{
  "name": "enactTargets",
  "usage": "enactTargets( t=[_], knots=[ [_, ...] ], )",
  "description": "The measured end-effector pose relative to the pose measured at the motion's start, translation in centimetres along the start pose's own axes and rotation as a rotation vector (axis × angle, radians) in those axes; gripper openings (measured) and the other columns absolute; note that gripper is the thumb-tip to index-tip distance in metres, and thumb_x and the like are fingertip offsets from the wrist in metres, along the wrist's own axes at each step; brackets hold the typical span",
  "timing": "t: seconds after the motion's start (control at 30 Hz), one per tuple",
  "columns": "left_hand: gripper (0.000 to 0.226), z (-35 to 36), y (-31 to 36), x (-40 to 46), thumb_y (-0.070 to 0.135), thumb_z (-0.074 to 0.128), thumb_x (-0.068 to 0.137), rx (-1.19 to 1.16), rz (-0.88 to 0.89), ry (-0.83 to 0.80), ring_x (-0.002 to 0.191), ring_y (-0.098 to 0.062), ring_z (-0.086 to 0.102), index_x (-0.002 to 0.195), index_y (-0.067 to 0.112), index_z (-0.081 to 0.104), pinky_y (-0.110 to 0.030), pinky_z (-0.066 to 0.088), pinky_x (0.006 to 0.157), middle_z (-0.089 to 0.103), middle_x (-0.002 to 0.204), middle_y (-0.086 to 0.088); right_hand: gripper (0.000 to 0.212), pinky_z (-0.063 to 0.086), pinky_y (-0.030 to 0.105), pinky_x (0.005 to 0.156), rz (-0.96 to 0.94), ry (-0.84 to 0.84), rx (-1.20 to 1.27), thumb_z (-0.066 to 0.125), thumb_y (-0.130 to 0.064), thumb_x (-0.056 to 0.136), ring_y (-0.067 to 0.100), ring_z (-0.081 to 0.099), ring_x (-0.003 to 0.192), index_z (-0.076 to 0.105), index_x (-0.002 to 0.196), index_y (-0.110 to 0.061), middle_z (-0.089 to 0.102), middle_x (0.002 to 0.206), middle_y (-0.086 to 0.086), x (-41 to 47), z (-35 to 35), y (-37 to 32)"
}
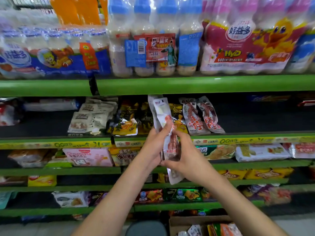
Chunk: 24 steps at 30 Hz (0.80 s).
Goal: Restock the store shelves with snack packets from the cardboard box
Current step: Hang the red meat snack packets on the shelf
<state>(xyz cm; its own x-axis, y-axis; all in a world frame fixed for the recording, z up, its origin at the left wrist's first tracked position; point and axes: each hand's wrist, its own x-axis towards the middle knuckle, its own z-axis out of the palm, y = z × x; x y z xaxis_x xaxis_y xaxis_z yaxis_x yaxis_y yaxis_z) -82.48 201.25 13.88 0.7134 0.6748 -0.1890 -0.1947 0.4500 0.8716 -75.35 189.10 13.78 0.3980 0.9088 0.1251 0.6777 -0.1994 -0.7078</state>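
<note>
Clear-plastic snack packets [167, 133] sit upright between my palms, left hand [154, 142] and right hand [185, 156] both curled around the stack before the second shelf [238, 136]. I'd square them, then slot them beside the matching packets [201, 114] to the right.

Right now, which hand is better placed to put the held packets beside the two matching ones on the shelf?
Probably the left hand: it grips the packets higher, near the shelf. The right hand holds their lower end. The matching packets lean just right.
</note>
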Motion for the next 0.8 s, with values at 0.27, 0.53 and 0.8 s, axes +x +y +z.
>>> enactTargets(
  t=[0.27,0.53,0.8],
  knots=[
    [0.035,-2.3,-1.6,-2.1,0.040,0.048,0.104,0.201,-0.062,-0.104,0.109,-0.021,0.071,0.129,0.020,0.064,-0.039,0.058,0.094,0.075,0.117,-0.003,0.040,0.045,0.005,0.063,0.253,0.207,0.371,0.073,-0.045,0.085,-0.013,0.060,0.086,0.043,0.106,-0.030,0.062,0.101,-0.014,-0.9,1.9,-0.3],
    [0.039,-7.1,-1.4,-3.2,0.035,0.063,0.091,0.077,-0.067,-0.055,0.102,-0.030,0.073,0.121,0.011,0.068,-0.041,0.059,0.081,0.075,0.114,-0.014,0.030,0.057,0.041,0.073,0.522,0.128,1.254,0.044,0.001,0.095,0.027,0.071,0.078,0.065,0.114,-0.006,0.074,0.098,0.016,-2.3,1.0,2.3],
    [0.056,-8.7,-1.4,-3.7,0.055,0.035,0.104,-0.129,-0.206,-0.069,0.115,-0.031,0.067,0.130,0.019,0.068,-0.049,0.053,0.100,0.069,0.127,-0.016,0.031,0.059,0.044,0.083,0.551,0.103,1.216,0.043,-0.003,0.102,0.027,0.073,0.092,0.067,0.117,-0.015,0.074,0.112,0.015,-2.2,1.2,2.0]
  ],
)
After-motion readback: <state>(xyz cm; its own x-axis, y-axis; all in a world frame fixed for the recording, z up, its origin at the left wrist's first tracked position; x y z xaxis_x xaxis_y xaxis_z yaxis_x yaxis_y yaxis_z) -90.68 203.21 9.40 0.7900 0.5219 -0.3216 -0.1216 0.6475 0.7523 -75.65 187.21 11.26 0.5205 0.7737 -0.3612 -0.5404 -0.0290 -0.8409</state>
